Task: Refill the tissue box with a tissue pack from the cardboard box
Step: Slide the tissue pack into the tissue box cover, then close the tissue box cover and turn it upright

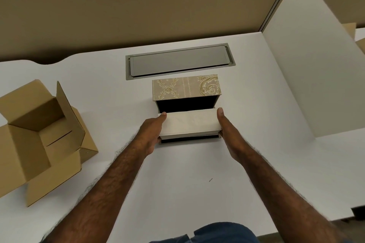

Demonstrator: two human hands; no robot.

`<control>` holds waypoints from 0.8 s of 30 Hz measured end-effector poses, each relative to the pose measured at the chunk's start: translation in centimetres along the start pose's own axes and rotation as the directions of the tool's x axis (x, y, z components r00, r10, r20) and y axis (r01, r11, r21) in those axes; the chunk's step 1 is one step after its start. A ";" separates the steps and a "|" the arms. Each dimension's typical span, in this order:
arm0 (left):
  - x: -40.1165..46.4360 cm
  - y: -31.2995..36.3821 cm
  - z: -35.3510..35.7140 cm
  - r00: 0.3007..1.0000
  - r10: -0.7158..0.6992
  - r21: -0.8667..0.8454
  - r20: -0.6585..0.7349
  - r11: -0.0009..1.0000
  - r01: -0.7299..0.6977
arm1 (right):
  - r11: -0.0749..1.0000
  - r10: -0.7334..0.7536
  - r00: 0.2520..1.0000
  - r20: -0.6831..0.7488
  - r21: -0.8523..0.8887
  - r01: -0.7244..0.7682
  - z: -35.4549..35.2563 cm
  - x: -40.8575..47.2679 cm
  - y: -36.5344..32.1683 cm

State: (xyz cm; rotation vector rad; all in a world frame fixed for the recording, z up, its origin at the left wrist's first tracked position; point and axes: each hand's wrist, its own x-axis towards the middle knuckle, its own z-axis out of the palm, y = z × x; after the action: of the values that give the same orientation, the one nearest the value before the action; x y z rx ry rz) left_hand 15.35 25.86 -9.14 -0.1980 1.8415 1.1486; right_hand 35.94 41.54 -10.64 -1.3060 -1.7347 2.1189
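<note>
table (246,104): smooth matt white laminate | cardboard box (39,140): plain brown corrugated card, matt | tissue box (185,87): beige patterned covering, gold print, dark lining | tissue pack (190,122): soft cream paper | hatch (179,61): grey brushed metal

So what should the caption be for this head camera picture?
Both hands, left hand and right hand, lower a tissue pack into the open tissue box.

Even, soft overhead light, faint shadows, sharp centre, wide-angle bending at edges.
</note>
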 end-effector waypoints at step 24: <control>-0.8 3.5 -2.0 0.913 0.380 -0.014 -0.151 0.922 -0.386 | 0.975 -0.215 0.954 -0.211 0.004 0.220 -1.9 2.0 -5.9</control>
State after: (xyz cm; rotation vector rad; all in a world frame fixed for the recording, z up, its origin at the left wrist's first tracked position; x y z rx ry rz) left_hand 12.64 25.98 -6.03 0.0631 2.0431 1.4776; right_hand 33.50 46.08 -6.67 -1.2177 -1.6707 1.8093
